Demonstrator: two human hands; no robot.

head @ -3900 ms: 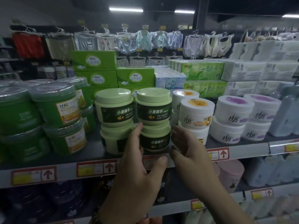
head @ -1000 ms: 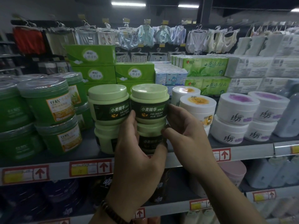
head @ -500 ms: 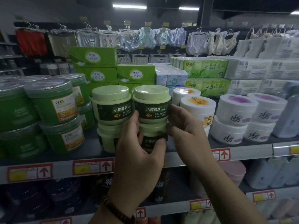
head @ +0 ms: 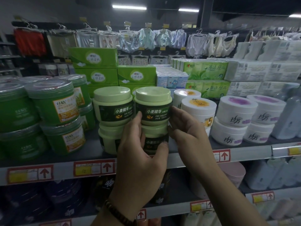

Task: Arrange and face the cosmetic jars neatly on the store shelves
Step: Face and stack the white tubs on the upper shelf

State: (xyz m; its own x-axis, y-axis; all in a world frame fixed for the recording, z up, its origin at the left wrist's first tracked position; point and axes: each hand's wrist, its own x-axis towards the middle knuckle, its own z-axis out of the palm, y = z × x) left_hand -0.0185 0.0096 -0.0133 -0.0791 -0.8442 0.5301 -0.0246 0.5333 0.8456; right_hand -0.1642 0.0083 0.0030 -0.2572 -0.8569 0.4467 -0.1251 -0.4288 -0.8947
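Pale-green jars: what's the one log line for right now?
step: facing stack | left hand: grips bottom jar | right hand: holds top jar | top jar label: faces front

Left grip (head: 141, 160): wearing a dark brown beaded bracelet (head: 120, 215) at the wrist.
Right grip (head: 187, 131): showing a bare wrist and forearm.

We see a dim aisle; ceiling tubes (head: 129, 7) above the pale green jar (head: 153, 95) glaze its lid, and the lower shelf (head: 172, 208) below it blurs into shadow.
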